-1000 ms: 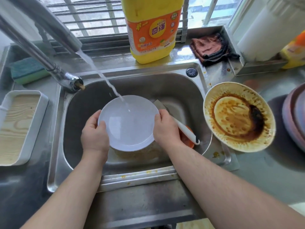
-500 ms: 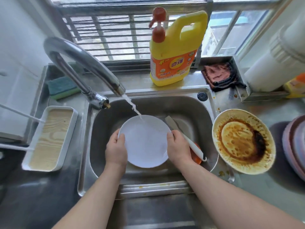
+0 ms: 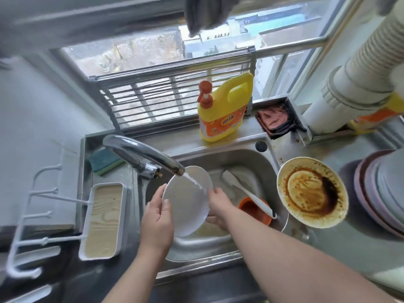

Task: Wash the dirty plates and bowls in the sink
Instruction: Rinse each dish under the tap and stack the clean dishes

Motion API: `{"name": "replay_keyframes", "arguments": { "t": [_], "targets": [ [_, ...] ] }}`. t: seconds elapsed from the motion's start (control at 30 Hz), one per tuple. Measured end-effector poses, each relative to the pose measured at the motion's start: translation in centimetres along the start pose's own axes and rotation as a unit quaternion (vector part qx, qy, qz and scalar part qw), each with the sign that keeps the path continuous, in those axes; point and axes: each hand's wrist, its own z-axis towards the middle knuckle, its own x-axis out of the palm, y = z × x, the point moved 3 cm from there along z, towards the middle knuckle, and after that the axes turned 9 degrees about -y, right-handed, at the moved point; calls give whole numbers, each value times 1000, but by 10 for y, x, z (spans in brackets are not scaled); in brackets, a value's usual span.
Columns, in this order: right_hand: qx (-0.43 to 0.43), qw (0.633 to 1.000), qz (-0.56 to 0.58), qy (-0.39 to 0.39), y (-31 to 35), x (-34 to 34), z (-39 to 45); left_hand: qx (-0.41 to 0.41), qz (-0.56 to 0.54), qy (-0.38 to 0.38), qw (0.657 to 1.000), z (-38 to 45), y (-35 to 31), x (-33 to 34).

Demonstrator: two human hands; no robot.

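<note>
Both hands grip white plate (image 3: 188, 200) — detergent label unreadable

Colours at the sink

White plate (image 3: 188, 200); steel-grey sink (image 3: 247, 162); orange bowl (image 3: 254, 209); cream plate (image 3: 311, 192) w/ brown-black stains; yellow bottle (image 3: 225, 110), orange label & pump; teal/green sponge (image 3: 105, 160); white tray (image 3: 103, 221), pale woodgrain; pinkish-brown cloth (image 3: 274, 120).

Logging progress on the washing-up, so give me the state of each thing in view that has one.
Tap: running onto the white plate.
White plate: tilted over the sink, looks clean.
Left hand: grips the plate's left rim.
Right hand: grips its right rim.
Brown-stained plate: dirty, on the sink's right edge.
Orange bowl: in the sink, a white utensil resting on it.
</note>
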Motion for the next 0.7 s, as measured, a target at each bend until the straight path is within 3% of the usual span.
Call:
{"name": "replay_keyframes", "arguments": {
  "t": [0.13, 0.23, 0.33, 0.4, 0.5, 0.63, 0.7],
  "targets": [
    [-109, 984, -130, -56, 13, -4, -8, -180, 1, -19, 983, -6, 25, -5],
    [-144, 970, -170, -95, 36, -18, -42, -351, -147, 11, 925, -17, 16, 7],
    [-171, 957, -195, -130, 48, -40, -60, -444, -252, 91, 855, -25, -11, 26],
    [-194, 945, -211, -155, 56, -56, -73, -461, -274, 123, 835, -28, -16, 41],
    [-209, 933, -231, -178, 59, -81, -86, -463, -239, 164, 837, -26, -17, 65],
    [-192, 917, -276, -216, 53, -112, -91, -435, -155, 248, 852, -36, -37, 84],
    [-190, 899, -314, -240, 50, -124, -92, -388, -109, 258, 878, -34, -43, 89]
  ]
}}
